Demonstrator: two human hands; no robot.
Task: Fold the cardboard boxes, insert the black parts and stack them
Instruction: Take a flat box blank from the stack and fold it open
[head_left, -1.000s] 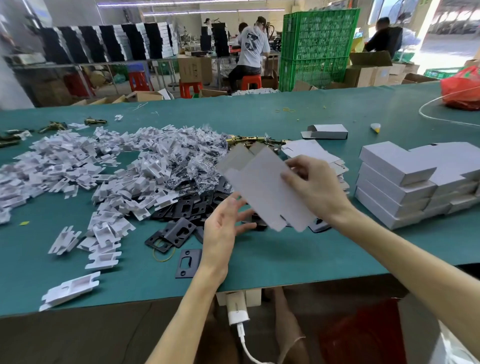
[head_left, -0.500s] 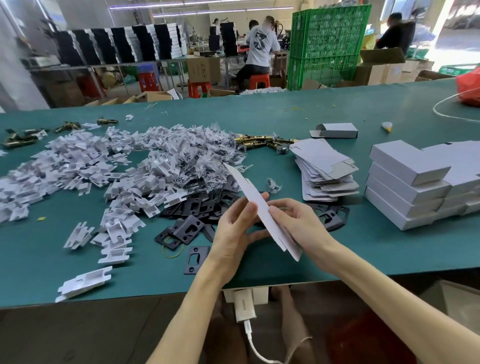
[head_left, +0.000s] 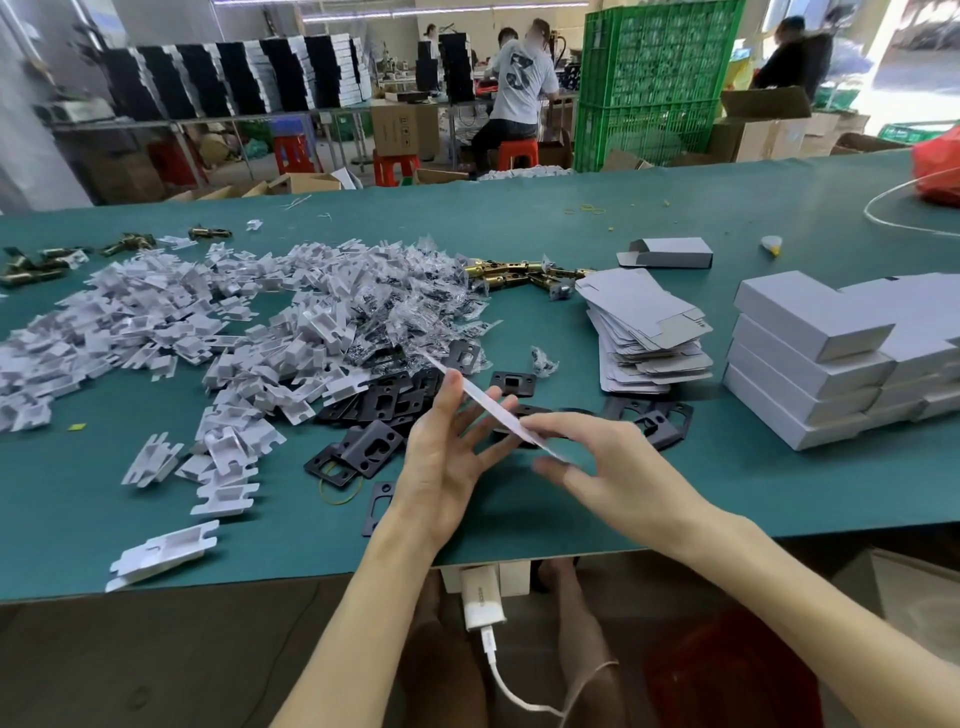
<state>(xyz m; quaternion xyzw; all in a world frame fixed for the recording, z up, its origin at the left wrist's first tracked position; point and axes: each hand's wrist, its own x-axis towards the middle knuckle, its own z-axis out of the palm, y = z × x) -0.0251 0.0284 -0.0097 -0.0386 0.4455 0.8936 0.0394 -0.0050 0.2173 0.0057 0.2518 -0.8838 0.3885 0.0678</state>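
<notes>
A flat white cardboard box blank (head_left: 480, 397) is seen edge-on above the table, between both hands. My left hand (head_left: 447, 462) touches its left face with straight, spread fingers. My right hand (head_left: 608, 465) pinches its near end between thumb and fingers. Black metal plates (head_left: 374, 410) lie heaped on the green table (head_left: 571, 218) under and left of my hands. A pile of flat box blanks (head_left: 644, 332) sits to the right, and folded white boxes (head_left: 810, 358) are stacked further right.
A wide heap of white plastic inserts (head_left: 171, 322) and bagged screws (head_left: 415, 291) covers the left half. Brass latches (head_left: 519, 273) lie behind, with one part-folded box (head_left: 667, 253). A red bag (head_left: 937, 171) and white cable (head_left: 893, 218) are far right. People work beyond the table.
The blank came down from being held flat and high in my right hand to an edge-on position between both hands. My left hand rose to meet it and spread its fingers.
</notes>
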